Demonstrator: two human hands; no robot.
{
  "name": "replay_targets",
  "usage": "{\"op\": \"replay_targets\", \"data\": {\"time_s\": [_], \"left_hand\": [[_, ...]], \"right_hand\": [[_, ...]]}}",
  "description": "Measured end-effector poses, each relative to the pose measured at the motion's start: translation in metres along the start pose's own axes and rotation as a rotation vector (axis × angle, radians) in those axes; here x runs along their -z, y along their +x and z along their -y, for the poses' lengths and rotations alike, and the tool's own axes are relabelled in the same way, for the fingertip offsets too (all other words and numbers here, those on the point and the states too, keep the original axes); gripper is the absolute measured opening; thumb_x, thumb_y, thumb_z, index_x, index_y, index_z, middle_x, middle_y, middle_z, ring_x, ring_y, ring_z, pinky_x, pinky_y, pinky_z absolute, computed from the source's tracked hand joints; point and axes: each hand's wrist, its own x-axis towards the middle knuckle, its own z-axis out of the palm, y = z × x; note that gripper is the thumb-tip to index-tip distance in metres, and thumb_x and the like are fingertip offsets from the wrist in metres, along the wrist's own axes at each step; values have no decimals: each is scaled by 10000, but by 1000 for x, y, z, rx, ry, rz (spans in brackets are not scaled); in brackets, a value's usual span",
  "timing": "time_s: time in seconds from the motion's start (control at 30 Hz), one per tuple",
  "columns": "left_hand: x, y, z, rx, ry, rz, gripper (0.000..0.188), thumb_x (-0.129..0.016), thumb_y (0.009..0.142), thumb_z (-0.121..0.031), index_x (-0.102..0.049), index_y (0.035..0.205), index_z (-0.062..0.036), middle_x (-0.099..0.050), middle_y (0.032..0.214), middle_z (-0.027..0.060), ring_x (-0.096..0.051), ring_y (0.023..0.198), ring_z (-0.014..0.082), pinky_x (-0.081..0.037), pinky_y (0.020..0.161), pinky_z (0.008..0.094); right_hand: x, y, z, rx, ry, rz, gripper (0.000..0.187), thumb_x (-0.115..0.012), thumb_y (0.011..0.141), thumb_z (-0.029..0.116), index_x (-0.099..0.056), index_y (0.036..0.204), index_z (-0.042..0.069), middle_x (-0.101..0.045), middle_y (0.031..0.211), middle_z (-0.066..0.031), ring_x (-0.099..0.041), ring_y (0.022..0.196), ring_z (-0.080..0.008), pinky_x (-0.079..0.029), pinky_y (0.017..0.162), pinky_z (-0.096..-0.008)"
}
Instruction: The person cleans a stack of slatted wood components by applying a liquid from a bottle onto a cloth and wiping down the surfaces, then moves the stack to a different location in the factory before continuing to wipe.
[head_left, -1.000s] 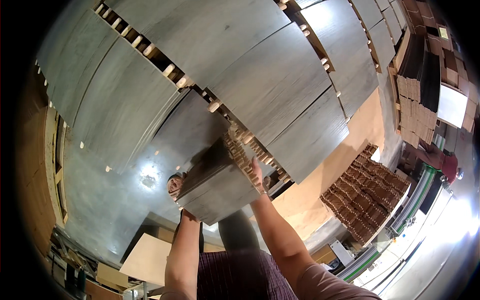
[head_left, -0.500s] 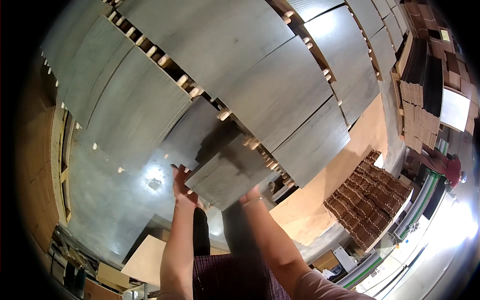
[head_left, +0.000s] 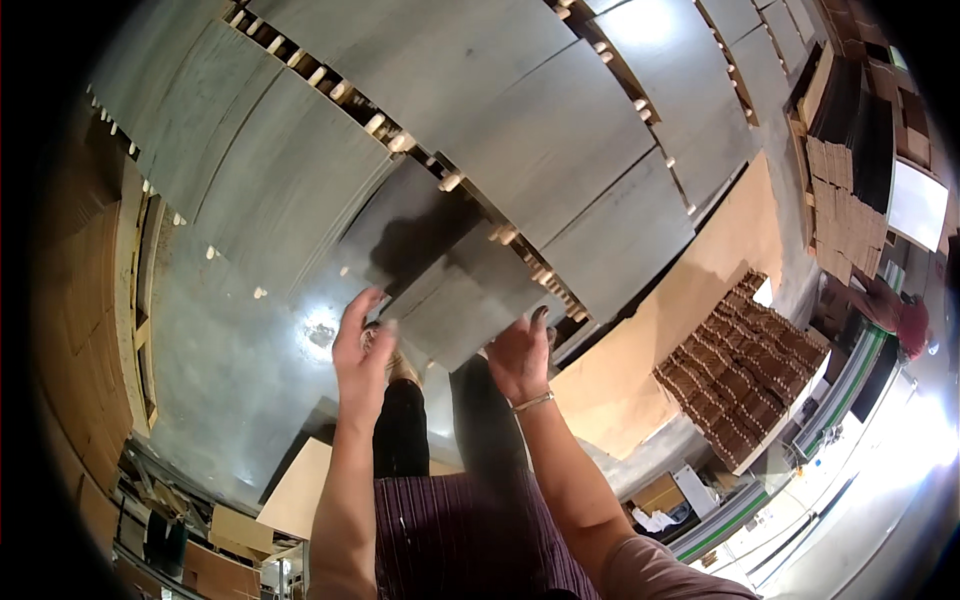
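A small grey board (head_left: 462, 312) with light wooden dowel pegs along its edge lies at the near end of a stack of similar grey panels. Just off its left edge is my left hand (head_left: 362, 345), thumb and fingers spread with nothing between them. My right hand (head_left: 520, 358), a bracelet at the wrist, is by the board's near right corner. Its fingers are lifted and apart, and whether it still touches the corner I cannot tell. Larger grey panels (head_left: 550, 135) lie in rows beyond, with pegs (head_left: 450, 182) showing in the gaps.
To the right are a tan board (head_left: 725, 245) and a stack of brown pieces with pegged edges (head_left: 740, 370). Cardboard stacks (head_left: 840, 205) stand at the far right, near another person (head_left: 912, 325) in red. My legs are close below the board, above the grey floor (head_left: 230, 400).
Both hands have come off the sides of the small board, which they held before. The left fingers have spread and the right ones lifted. The board rests among the panels.
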Motion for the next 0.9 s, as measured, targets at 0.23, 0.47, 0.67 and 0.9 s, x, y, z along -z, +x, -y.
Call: {"op": "replay_targets", "data": {"time_s": [0.23, 0.47, 0.67, 0.9], "left_hand": [[-5, 7, 7, 49, 106, 276, 644, -745, 771, -117, -480, 1332, 57, -619, 1193, 195, -603, 1096, 241, -459, 958, 328], [-10, -5, 30, -35, 238, 285, 738, -771, 705, -167, -478, 1337, 75, -556, 1294, 233, -544, 1205, 308, -412, 1023, 367], [-12, -28, 34, 82, 34, 330, 695, -733, 709, -27, -472, 1345, 73, -584, 1266, 169, -558, 1157, 231, -418, 1008, 328], [19, -59, 14, 50, 36, 255, 692, -713, 701, 49, -473, 1350, 70, -585, 1267, 129, -553, 1156, 193, -425, 1005, 312]], "right_hand": [[-33, -21, 11, 12, -91, 174, 765, -682, 844, 471, -359, 1421, 86, -435, 1412, -77, -374, 1327, -270, -279, 1115, -424], [-34, -23, 21, -101, -228, 148, 784, -769, 783, 140, -308, 1412, 57, -487, 1320, -108, -481, 1230, -261, -396, 1044, -404], [-38, -43, 22, 19, -338, 103, 827, -827, 700, 136, -356, 1370, 24, -537, 1240, -105, -535, 1147, -257, -436, 991, -388], [-55, -80, 4, 17, -315, 93, 793, -762, 670, -6, -371, 1360, 20, -536, 1239, -102, -538, 1147, -251, -454, 978, -375]]}}
